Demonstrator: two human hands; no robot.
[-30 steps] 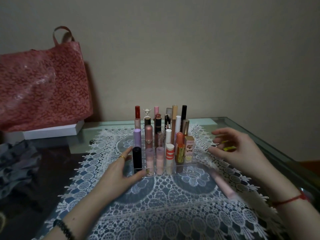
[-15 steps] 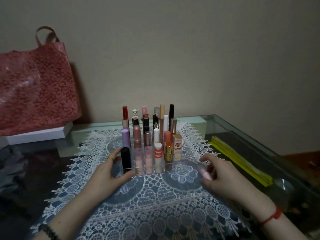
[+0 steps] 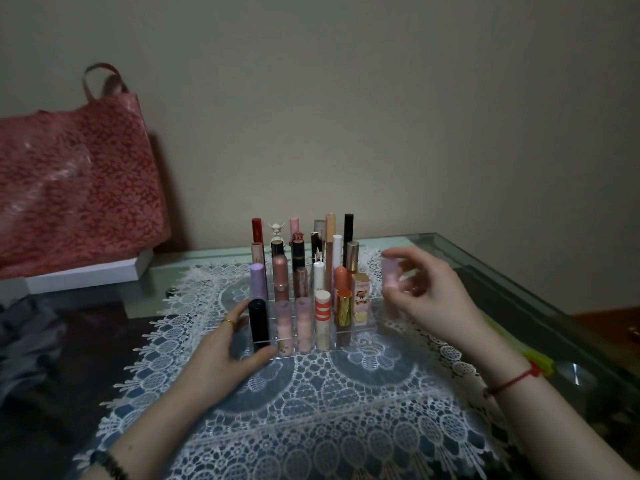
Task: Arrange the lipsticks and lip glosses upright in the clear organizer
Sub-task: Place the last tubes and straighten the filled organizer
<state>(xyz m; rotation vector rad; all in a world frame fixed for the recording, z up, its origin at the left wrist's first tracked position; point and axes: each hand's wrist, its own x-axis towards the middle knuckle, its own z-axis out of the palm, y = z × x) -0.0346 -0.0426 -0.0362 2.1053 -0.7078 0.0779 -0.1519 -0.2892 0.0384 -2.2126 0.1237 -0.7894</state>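
The clear organizer (image 3: 360, 336) stands on a white lace mat (image 3: 311, 410) and holds several lipsticks and lip glosses upright in stepped rows. A black lipstick (image 3: 258, 323) fills its front left slot. My left hand (image 3: 225, 355) rests against the organizer's front left corner, thumb along the front edge, fingers relaxed. My right hand (image 3: 426, 289) is raised just right of the organizer and pinches a pale pink lip gloss (image 3: 390, 277) upright between thumb and fingers; the tube is blurred.
A red lace tote bag (image 3: 76, 192) sits on a white box (image 3: 86, 273) at the back left. Yellow strips (image 3: 519, 348) lie along the glass table's right edge (image 3: 519, 271). Dark cloth (image 3: 27, 341) lies at the left.
My right hand picked the pink lip gloss up off the lace mat and lifted it to the organizer's right side. My left hand stayed at the front left corner.
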